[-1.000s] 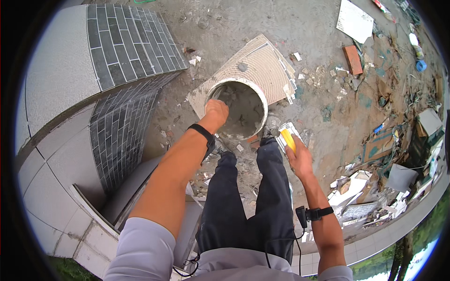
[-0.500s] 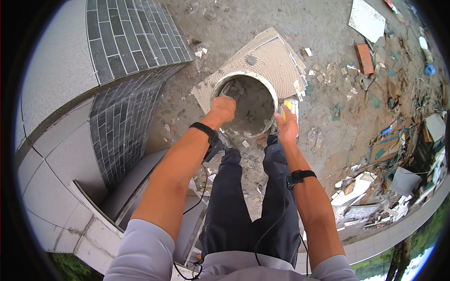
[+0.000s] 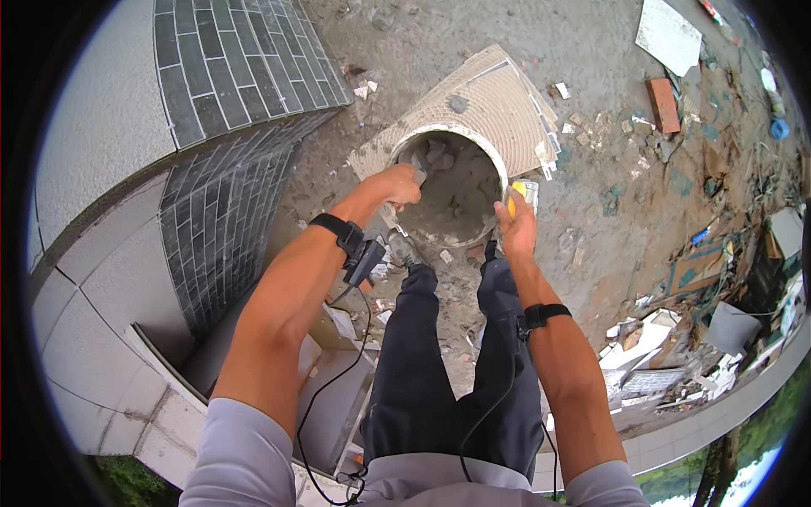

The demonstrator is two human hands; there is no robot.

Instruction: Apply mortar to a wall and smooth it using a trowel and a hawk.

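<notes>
My left hand [image 3: 399, 185] is closed at the left rim of a round, pale bucket [image 3: 504, 169]. It grips what looks like a trowel [image 3: 419, 176]; only a small grey part shows past the fingers, and the handle is hidden. Wet grey mortar [image 3: 460, 182] lies lumpy inside the bucket. At the right rim, my right hand [image 3: 519, 226] has its thumb and fingers closed around a small yellow object [image 3: 515, 199], whose kind I cannot make out. That hand is beside the bucket wall.
Beige ridged tiles [image 3: 498, 101] lie stacked beyond the bucket, with a grey lump on top. A brick-patterned wall [image 3: 232, 63] stands at left. Farther right are a red brick [image 3: 663, 106], a white board [image 3: 668, 36] and heaped debris [image 3: 650, 338]. A cable [image 3: 325, 380] hangs beside my left leg.
My left hand has turned and lowered slightly at the bucket's left rim, its forearm swinging left. The right hand stays at the right rim with the yellow object. The view has shifted slightly.
</notes>
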